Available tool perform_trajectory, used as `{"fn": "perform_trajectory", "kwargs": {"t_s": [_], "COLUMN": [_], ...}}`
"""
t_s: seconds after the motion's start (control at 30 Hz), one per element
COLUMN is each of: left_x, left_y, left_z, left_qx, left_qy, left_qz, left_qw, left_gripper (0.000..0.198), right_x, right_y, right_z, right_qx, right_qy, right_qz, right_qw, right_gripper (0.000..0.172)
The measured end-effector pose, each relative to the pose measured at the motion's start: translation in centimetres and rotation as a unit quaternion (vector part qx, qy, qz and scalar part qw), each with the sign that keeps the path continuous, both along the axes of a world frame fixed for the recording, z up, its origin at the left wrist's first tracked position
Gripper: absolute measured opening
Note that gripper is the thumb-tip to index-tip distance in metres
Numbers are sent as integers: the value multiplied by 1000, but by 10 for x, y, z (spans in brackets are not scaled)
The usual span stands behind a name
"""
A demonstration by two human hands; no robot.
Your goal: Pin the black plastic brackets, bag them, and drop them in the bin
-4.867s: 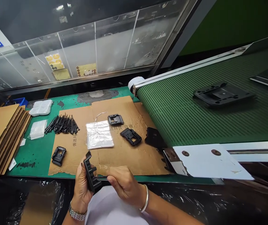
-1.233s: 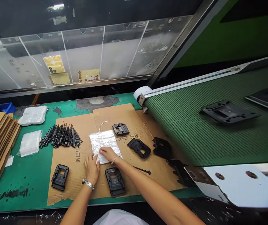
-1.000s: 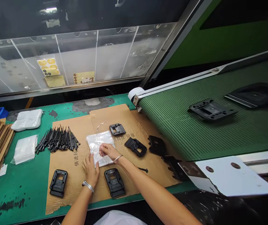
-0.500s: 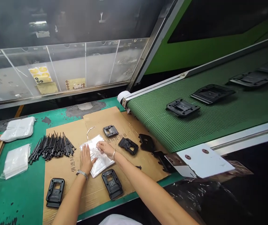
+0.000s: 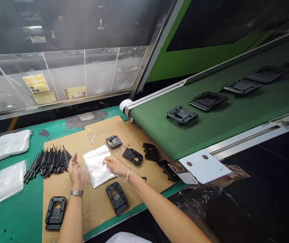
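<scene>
A stack of clear plastic bags (image 5: 97,172) lies on the cardboard. Just above it, my right hand (image 5: 116,166) pinches a thin clear plastic bag, whose sheer film is hard to make out. My left hand (image 5: 75,170) is raised at the stack's left side, palm turned inward and fingers open, with the film reaching close to it. A black plastic plate with a square window (image 5: 117,198) rests below the stack, and another black plate (image 5: 55,212) sits at lower left. Behind the stack lie two smaller black frames (image 5: 113,141).
A heap of black pins (image 5: 49,162) lies left of my left hand. Further left are two bundles of white bags (image 5: 9,180). At right, a green conveyor belt (image 5: 157,131) carries several black plates (image 5: 182,115); its white corner plate (image 5: 205,167) overhangs the table.
My left hand has lifted off the bag stack and moved left, turning palm inward. My right hand still pinches above the stack. The view has shifted slightly rightward.
</scene>
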State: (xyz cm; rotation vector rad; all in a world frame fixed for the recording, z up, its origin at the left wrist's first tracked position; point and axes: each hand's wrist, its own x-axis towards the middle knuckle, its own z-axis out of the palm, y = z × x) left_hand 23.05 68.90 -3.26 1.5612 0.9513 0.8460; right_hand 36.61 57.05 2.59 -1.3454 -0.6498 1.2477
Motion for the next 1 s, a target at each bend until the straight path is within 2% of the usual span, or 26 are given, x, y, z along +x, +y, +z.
{"fn": "perform_trajectory", "kwargs": {"t_s": [0.03, 0.1, 0.17, 0.23, 0.3, 0.43, 0.5, 0.63, 0.73, 0.87, 1.0], "left_x": [-5, -12, -16, -18, -21, -30, -35, -40, -41, -42, -43], "left_y": [-5, -19, -35, -49, -55, -53, -50, -51, -55, -58, -61], "left_z": [10, 30, 45, 54, 57, 58, 57, 54, 54, 60, 62], "left_qx": [-25, -64, -70, -71, -94, -113, -121, -111, -70, 14, 2], "left_qy": [-35, -80, -53, 7, 20, -10, -12, 6, 11, -5, 1], "left_qz": [-19, -120, -237, -286, -282, -258, -268, -261, -261, -239, -228], "left_qw": [999, 987, 967, 956, 955, 959, 956, 959, 963, 971, 974], "left_gripper": [55, 57, 55, 44, 35, 30, 31, 36, 36, 31, 32], "right_x": [-6, -19, -28, -33, -34, -29, -29, -35, -42, -46, -48], "right_y": [-2, -5, -9, -15, -24, -50, -62, -71, -72, -75, -81], "right_z": [-1, -2, 1, 7, 12, 15, 14, 11, 12, 15, 14], "right_qx": [0, 6, 22, 30, 22, 2, -3, -3, -1, 20, 18], "right_qy": [-3, -6, -8, 3, 35, 78, 84, 37, -2, -13, -34], "right_qz": [5, 15, 1, -35, -44, 55, 71, 12, -47, -49, -68], "right_qw": [1000, 1000, 1000, 999, 998, 995, 994, 999, 999, 999, 997], "right_gripper": [42, 40, 42, 47, 52, 50, 46, 48, 52, 52, 49]}}
